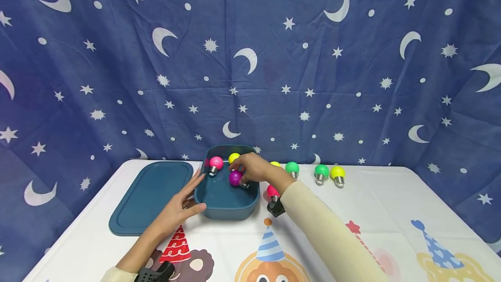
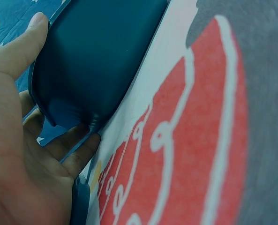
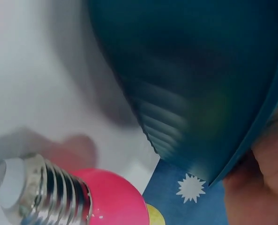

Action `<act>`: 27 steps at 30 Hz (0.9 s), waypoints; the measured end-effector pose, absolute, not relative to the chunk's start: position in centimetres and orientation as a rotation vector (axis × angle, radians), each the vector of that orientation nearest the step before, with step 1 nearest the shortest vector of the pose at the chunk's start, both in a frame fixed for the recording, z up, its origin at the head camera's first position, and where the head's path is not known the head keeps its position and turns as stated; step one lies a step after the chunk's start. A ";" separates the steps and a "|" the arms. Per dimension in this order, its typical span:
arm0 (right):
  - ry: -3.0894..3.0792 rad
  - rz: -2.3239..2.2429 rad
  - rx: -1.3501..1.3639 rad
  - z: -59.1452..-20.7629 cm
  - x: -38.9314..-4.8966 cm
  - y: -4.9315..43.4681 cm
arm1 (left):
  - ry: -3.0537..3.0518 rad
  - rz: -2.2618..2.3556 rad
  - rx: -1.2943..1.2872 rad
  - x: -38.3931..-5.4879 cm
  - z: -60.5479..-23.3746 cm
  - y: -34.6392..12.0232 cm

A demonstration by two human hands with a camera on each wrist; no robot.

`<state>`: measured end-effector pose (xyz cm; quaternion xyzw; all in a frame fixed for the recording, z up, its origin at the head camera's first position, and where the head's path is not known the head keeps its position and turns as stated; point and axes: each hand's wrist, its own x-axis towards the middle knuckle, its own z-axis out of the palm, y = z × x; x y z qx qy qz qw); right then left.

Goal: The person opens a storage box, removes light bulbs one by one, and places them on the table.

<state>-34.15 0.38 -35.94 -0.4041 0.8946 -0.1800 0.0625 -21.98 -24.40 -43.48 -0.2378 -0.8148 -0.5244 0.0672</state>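
In the head view a dark teal bin (image 1: 228, 213) stands on the table, and it also shows in the left wrist view (image 2: 101, 51). My right hand (image 1: 252, 166) reaches over its right rim and pinches a purple light bulb (image 1: 235, 178) low inside. A pink bulb (image 1: 215, 163) and a yellow bulb (image 1: 233, 157) lie toward the bin's back. My left hand (image 1: 176, 210) rests against the left front corner of the bin, fingers extended and thumb along the front wall. In the right wrist view the bin's wall hides the right hand's fingertips.
A flat teal lid (image 1: 145, 199) lies left of the bin. To the right are a pink bulb (image 1: 272, 191), a green bulb (image 1: 292, 168) with a yellow one behind the right wrist, and another green bulb (image 1: 321, 171) beside a yellow bulb (image 1: 337, 172). A blue curtain (image 1: 274, 77) hangs behind.
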 end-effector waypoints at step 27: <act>2.746 -0.633 -1.299 -33.8 -30.6 1.8 | -2.439 -1.584 -0.756 -22.0 -43.4 -24.5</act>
